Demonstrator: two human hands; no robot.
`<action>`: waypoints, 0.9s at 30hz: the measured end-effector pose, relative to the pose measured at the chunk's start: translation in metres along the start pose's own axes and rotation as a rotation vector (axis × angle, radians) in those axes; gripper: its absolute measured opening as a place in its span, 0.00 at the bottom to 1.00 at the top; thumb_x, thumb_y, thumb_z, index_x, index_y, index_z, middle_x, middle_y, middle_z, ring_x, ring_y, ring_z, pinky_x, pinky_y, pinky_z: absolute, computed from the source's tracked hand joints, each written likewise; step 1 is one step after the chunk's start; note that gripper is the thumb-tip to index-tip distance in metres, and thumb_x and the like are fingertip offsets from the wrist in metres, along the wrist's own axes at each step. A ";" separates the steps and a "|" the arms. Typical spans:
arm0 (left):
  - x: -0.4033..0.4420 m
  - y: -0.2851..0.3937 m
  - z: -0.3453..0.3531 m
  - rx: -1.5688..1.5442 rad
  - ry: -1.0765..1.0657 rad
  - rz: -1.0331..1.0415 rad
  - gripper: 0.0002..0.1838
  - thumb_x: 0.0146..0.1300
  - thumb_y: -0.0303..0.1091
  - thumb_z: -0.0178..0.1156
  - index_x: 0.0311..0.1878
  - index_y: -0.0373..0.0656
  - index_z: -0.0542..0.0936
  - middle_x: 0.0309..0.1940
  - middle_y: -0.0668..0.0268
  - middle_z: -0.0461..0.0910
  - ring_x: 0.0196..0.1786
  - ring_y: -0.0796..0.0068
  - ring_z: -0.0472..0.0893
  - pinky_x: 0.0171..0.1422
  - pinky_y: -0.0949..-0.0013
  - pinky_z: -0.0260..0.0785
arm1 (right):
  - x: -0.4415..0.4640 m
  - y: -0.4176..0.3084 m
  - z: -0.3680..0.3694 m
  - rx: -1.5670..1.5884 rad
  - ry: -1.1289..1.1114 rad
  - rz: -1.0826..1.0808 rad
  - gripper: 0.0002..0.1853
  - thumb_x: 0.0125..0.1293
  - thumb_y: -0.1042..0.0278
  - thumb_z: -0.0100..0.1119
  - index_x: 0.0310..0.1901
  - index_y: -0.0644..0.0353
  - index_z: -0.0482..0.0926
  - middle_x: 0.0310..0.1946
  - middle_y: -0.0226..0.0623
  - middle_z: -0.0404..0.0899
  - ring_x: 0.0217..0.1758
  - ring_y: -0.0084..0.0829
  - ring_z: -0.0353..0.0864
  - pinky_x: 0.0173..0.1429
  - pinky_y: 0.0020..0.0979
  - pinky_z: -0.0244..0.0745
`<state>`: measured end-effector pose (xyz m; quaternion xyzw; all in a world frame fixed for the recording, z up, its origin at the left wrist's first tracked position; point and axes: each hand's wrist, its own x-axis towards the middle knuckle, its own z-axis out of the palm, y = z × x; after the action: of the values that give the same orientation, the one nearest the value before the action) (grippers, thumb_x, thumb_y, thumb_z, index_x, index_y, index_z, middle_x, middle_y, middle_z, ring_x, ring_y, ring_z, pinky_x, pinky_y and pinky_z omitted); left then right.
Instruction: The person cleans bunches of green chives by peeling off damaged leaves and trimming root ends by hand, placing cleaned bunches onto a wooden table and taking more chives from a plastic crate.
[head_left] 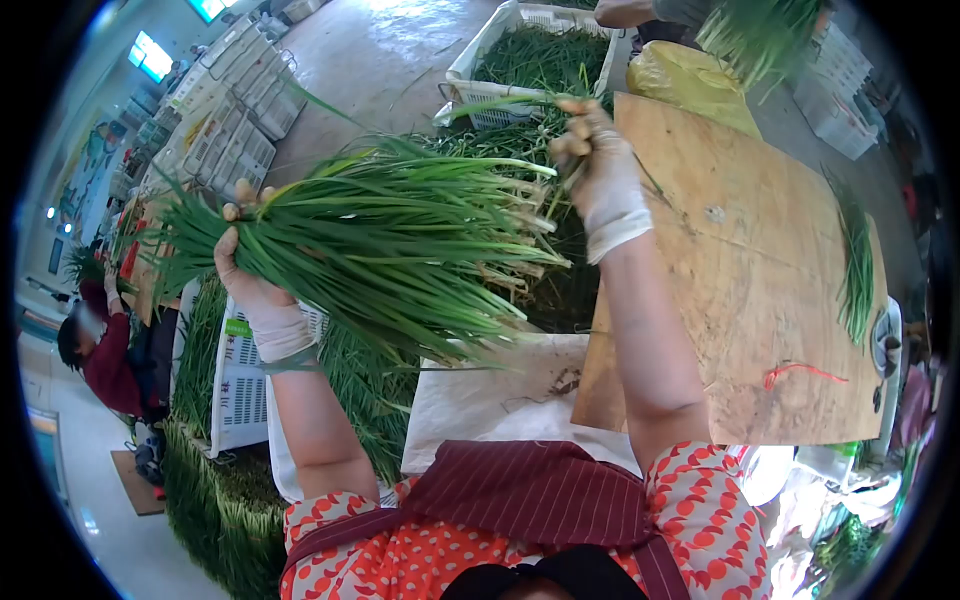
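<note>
A large bunch of garlic chives (390, 235) is fanned out sideways in front of me, its green tips to the left and pale stem ends to the right. Wrapped around its leafy end is my left hand (250, 265), closed and in a thin whitish glove. To the right of the stem ends, my right hand (600, 165) is raised, gloved the same way and slightly blurred. Its fingers are pinched together on a few loose chive leaves (500, 103) that stick out to the left.
A wooden board (745, 270) on my right bears some chives (855, 265) and a red tie (805, 370). Ahead stands a white crate (462, 85) of chives. Stacked crates (225, 110) are at left. One person (110, 350) works at far left; another's arm (625, 12) shows at top.
</note>
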<state>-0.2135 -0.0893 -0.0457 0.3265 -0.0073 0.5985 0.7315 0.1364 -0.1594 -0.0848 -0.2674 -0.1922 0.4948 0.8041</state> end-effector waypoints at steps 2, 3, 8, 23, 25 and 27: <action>-0.002 0.009 -0.008 -0.017 -0.058 0.006 0.12 0.54 0.27 0.50 0.43 0.41 0.73 0.58 0.64 0.70 0.60 0.58 0.68 0.66 0.46 0.57 | 0.013 -0.012 -0.023 0.146 0.008 -0.114 0.12 0.66 0.63 0.52 0.39 0.65 0.75 0.20 0.26 0.67 0.20 0.17 0.62 0.28 0.21 0.65; -0.003 0.013 -0.012 -0.035 -0.119 0.013 0.13 0.54 0.27 0.50 0.43 0.41 0.73 0.58 0.64 0.71 0.60 0.59 0.68 0.67 0.47 0.57 | 0.015 -0.016 -0.028 0.114 0.059 -0.177 0.13 0.66 0.63 0.53 0.41 0.66 0.75 0.20 0.26 0.69 0.20 0.16 0.63 0.28 0.21 0.66; -0.006 0.026 -0.028 -0.044 0.034 0.073 0.11 0.54 0.27 0.51 0.41 0.44 0.74 0.56 0.65 0.73 0.61 0.60 0.67 0.66 0.43 0.55 | 0.016 0.013 -0.056 -1.008 -0.179 -0.184 0.33 0.55 0.52 0.66 0.59 0.62 0.70 0.34 0.37 0.78 0.31 0.23 0.73 0.40 0.24 0.71; -0.012 0.004 -0.003 -0.040 0.076 0.146 0.11 0.53 0.26 0.51 0.41 0.44 0.72 0.56 0.63 0.72 0.63 0.58 0.64 0.69 0.42 0.47 | -0.040 0.033 0.041 -0.857 -0.270 -0.011 0.16 0.56 0.68 0.65 0.45 0.66 0.78 0.37 0.35 0.81 0.36 0.19 0.79 0.41 0.19 0.74; -0.014 0.004 -0.002 -0.118 0.043 0.135 0.11 0.52 0.27 0.52 0.41 0.45 0.73 0.53 0.63 0.73 0.62 0.59 0.65 0.68 0.42 0.52 | -0.046 0.027 0.041 -0.215 -0.345 0.249 0.19 0.55 0.69 0.66 0.48 0.67 0.76 0.37 0.38 0.81 0.36 0.24 0.79 0.41 0.23 0.75; -0.012 0.004 -0.007 -0.067 0.018 0.153 0.11 0.52 0.28 0.53 0.41 0.45 0.73 0.52 0.64 0.73 0.61 0.59 0.65 0.66 0.43 0.54 | -0.047 0.035 0.038 -0.175 -0.354 0.261 0.18 0.55 0.70 0.66 0.47 0.66 0.76 0.37 0.37 0.81 0.38 0.25 0.79 0.43 0.24 0.75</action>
<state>-0.2233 -0.0962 -0.0547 0.2948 -0.0456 0.6550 0.6942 0.0697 -0.1799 -0.0794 -0.2676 -0.3363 0.6152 0.6609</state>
